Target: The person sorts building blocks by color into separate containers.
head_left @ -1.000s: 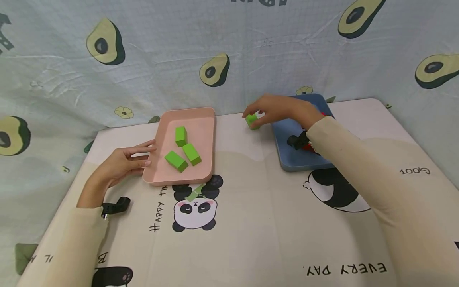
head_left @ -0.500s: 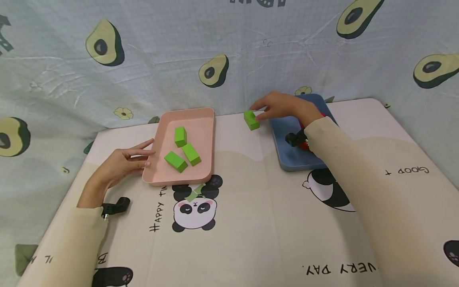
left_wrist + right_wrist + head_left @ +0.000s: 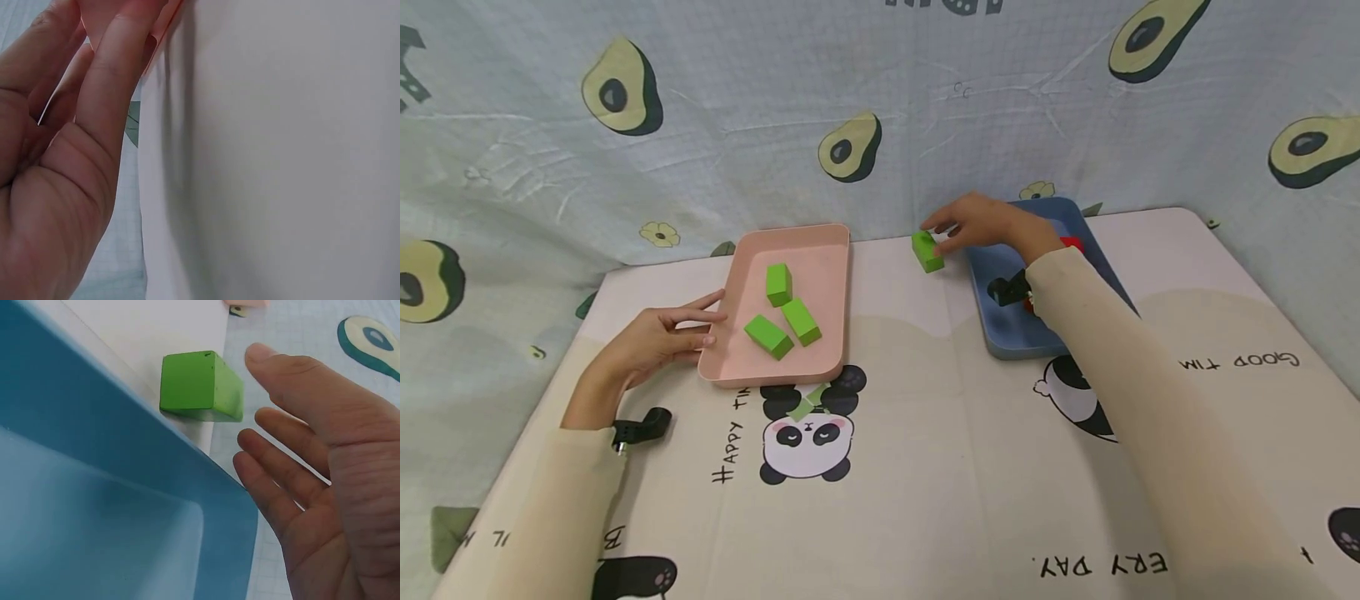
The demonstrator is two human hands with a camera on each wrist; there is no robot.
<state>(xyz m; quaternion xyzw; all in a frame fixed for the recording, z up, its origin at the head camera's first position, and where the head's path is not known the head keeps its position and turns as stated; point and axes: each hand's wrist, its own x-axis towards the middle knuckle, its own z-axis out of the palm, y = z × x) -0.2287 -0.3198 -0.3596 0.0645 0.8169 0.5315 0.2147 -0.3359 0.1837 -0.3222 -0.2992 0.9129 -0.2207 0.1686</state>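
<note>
A green block [image 3: 928,252] stands on the table between the two trays, just left of the blue tray [image 3: 1022,346]. My right hand [image 3: 981,225] hovers beside it with relaxed fingers; the right wrist view shows a gap between this block [image 3: 190,381] and the fingertips [image 3: 259,353]. On the left, my left hand [image 3: 658,337] rests its fairly straight fingers on the left rim of the pink tray [image 3: 831,267]. Inside that tray lie three more green blocks, an upper one [image 3: 778,285], a right one [image 3: 801,322] and a lower one [image 3: 768,337].
Something red [image 3: 1072,243] in the blue tray is mostly hidden by the right forearm. A pale printed cloth [image 3: 880,517] covers the table. Behind it hangs an avocado-patterned curtain [image 3: 737,167]. Black wrist cameras [image 3: 643,427] sit on both wrists.
My right hand's fingers have come off the green block and drawn slightly to the right. The block stays on the table. My left hand and the pink tray have not moved.
</note>
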